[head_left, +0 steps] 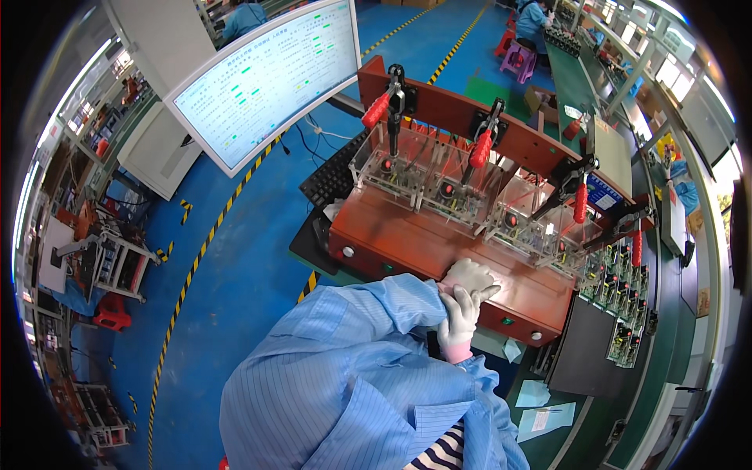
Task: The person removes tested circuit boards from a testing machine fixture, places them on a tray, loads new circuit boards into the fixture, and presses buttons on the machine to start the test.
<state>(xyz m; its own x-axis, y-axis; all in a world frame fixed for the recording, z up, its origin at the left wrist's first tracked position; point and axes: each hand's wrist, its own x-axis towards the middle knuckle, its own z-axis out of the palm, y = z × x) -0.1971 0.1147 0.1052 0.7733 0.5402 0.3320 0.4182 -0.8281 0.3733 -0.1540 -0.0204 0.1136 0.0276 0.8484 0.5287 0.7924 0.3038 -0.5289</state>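
Note:
Both my hands wear pale gloves and meet at the front edge of a reddish-brown test fixture [415, 243]. My left hand [470, 276] lies on its top with the fingers loosely extended. Just below, my right hand [460, 319], with a pink cuff, touches the left one near the wrist; its fingers are apart. No object shows in either hand. Behind them, clear plastic plates [450, 192] cover circuit boards in the fixture. Toggle clamps with red handles [481, 149] stand along its back rail.
A monitor [270, 78] stands at the far left of the fixture, with a black keyboard [337, 176] beside it. Green circuit boards [616, 290] lie at the right by a dark mat [589, 348]. Light-blue papers [546, 421] are on the bench. Other people work in the distance.

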